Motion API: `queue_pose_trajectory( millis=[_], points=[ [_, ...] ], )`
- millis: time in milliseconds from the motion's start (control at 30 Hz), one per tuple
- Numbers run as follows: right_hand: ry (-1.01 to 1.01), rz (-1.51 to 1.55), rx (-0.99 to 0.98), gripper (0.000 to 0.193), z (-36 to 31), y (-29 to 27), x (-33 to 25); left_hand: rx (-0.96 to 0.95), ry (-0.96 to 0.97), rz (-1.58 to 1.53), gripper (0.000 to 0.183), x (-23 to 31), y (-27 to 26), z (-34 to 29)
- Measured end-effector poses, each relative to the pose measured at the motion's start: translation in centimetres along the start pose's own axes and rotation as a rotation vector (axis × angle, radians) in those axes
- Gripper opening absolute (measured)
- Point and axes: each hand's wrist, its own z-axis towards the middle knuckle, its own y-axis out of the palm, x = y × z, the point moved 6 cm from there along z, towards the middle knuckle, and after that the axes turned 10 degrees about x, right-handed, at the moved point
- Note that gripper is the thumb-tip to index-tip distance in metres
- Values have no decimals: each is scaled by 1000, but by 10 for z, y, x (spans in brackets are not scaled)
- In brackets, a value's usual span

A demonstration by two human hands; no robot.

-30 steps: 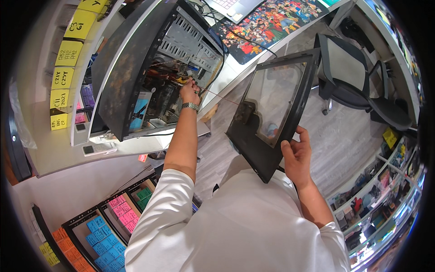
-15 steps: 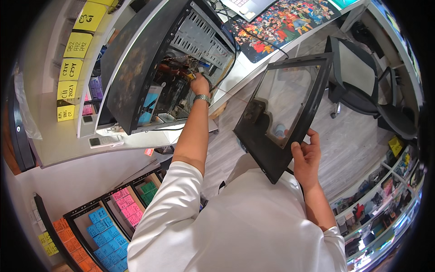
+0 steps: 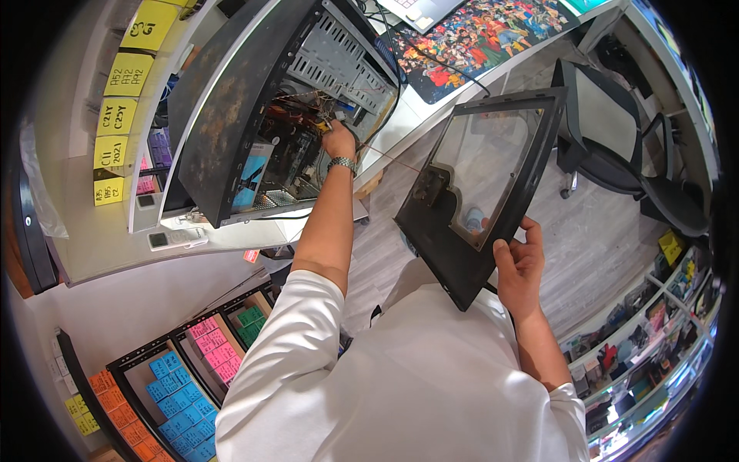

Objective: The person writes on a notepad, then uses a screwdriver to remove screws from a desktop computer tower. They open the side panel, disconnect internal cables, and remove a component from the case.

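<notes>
My left hand (image 3: pixel 339 142) reaches into an open desktop computer case (image 3: pixel 231 100), fingers pinched by the yellow and red wires (image 3: pixel 312 123). From beside it a thin reddish cable (image 3: pixel 391 159) runs taut to the case's side panel (image 3: pixel 454 258). The fingertips are partly hidden, but they appear to grip that cable's end. The panel is black with a clear window (image 3: pixel 493 154) and a dark fan-like part (image 3: pixel 433 186) on it. My right hand (image 3: pixel 521 269) holds the panel by its lower right edge, thumb on the face, tilted above the floor.
The case rests on a white desk (image 3: pixel 100 250) with a remote control (image 3: pixel 177 239). A laptop (image 3: pixel 419 11) and a colourful mat (image 3: pixel 477 54) lie beyond. An office chair (image 3: pixel 604 127) stands right, above crowded shelves (image 3: pixel 639 346). Labelled coloured boxes (image 3: pixel 181 400) fill the lower left rack.
My left hand has shifted slightly within the case, and the thin cable to the panel shows more clearly. The right hand keeps its hold on the panel, almost unmoved.
</notes>
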Motion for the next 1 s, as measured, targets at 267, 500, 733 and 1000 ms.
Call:
queue_pose_trajectory(
  millis=[267,500,733,1000],
  points=[
    [4,17,12,43,0,-2,4,31,186,188,67,28,-15,-24],
    [-7,-2,9,42,0,0,3,2,223,244,72,29,-14,-25],
    [-4,-12,16,41,0,1,1,43,216,261,71,30,-13,-22],
    [5,-2,5,42,1,3,2,62,284,253,64,28,-20,-26]
  ],
)
